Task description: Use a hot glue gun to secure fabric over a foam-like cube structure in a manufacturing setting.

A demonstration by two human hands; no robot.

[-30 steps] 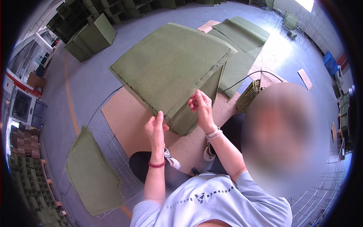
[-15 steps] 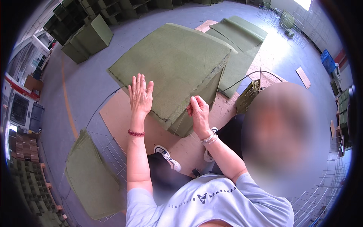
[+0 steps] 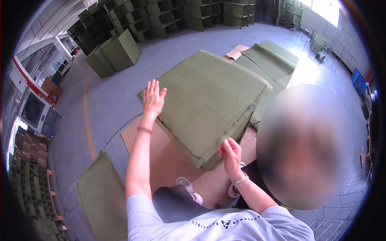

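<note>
A big olive-green box (image 3: 205, 100) with a fabric-like skin sits in front of me, dark seams running along its near and right edges. Fingers outstretched, my left hand (image 3: 152, 100) rests on or just over the box's left side, close to its far left corner. At the near right edge my right hand (image 3: 231, 156) is closed in a pinch by the seam. Whatever lies between those fingertips is too small to make out. Behind the box, a folded green sheet (image 3: 267, 60) lies on the floor.
Brown cardboard (image 3: 173, 160) lies beneath the box. A loose green panel (image 3: 102, 197) stands at lower left. Another person's blurred head (image 3: 305, 148) is close on my right. Green compartment boxes (image 3: 197, 16) line the back, with wire frames (image 3: 309, 42) at far right.
The view has tilted upward, so the box appears lower and further right. My left hand has slid toward the box's far left corner. My right hand stays pinched by the seam.
</note>
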